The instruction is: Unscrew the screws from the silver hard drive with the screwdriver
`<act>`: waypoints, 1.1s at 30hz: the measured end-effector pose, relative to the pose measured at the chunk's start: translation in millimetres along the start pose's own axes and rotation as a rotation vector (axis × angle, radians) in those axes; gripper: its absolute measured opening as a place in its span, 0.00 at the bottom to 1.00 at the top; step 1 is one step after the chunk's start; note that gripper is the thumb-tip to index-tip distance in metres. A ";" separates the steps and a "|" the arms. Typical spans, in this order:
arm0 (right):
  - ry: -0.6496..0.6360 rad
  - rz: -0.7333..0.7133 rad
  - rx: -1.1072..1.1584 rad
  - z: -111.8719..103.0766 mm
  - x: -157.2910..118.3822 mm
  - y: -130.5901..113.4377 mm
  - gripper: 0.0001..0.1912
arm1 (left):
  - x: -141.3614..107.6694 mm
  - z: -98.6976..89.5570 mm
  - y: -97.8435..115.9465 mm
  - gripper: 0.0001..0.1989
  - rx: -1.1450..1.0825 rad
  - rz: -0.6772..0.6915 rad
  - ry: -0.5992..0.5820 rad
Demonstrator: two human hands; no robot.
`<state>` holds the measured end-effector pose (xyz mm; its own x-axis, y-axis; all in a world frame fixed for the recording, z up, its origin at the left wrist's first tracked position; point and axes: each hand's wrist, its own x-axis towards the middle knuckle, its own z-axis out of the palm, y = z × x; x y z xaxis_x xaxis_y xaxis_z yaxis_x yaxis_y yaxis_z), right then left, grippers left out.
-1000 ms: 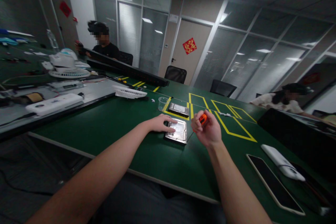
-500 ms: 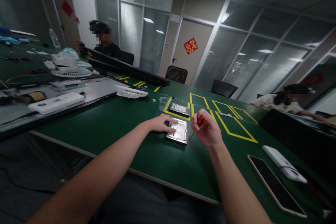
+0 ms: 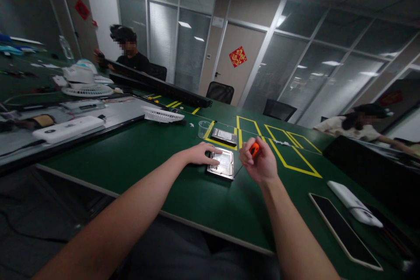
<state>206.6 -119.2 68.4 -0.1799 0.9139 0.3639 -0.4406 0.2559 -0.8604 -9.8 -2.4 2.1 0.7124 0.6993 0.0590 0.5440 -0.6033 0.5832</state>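
Observation:
A silver hard drive (image 3: 226,167) lies flat on the green table in front of me. My left hand (image 3: 204,154) holds it at its left side, thumb and fingers resting over the top cover. In my right hand (image 3: 259,162), closed, is a screwdriver (image 3: 254,149) with an orange-red handle. Its thin shaft slants down to the drive's lower right edge; whether the tip sits in a screw I cannot tell. Just behind lies a second hard drive (image 3: 224,135) inside a yellow tape outline, and left of it stands a clear plastic cup (image 3: 204,129).
A phone (image 3: 344,229) and a white power bank (image 3: 354,203) lie at the right. To the left are a large flat panel (image 3: 126,113), a white device (image 3: 68,128) and a white fan (image 3: 87,89). One person (image 3: 133,59) sits across, another (image 3: 354,124) at the right.
My right hand has turned slightly around the screwdriver, and more of the orange-red handle shows. The left hand and the hard drive keep their places.

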 end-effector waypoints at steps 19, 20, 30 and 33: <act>0.029 -0.119 -0.076 1.3 -2.3 0.9 0.13 | 0.8 1.3 0.1 0.37 -0.006 0.029 0.012; 0.027 -0.121 -0.073 1.5 -2.3 0.8 0.13 | 0.6 1.2 0.7 0.37 -0.006 0.027 0.010; 0.041 -0.103 -0.095 2.7 -3.2 -0.4 0.12 | -0.1 1.0 1.6 0.36 -0.004 0.042 0.012; 0.029 -0.072 -0.080 3.3 -3.7 -1.8 0.11 | 0.3 1.6 0.0 0.36 -0.004 0.038 0.013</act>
<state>205.2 -124.0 69.9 -0.1243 0.9005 0.4167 -0.3795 0.3449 -0.8585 -8.8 -2.8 0.8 0.7264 0.6812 0.0917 0.5152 -0.6279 0.5833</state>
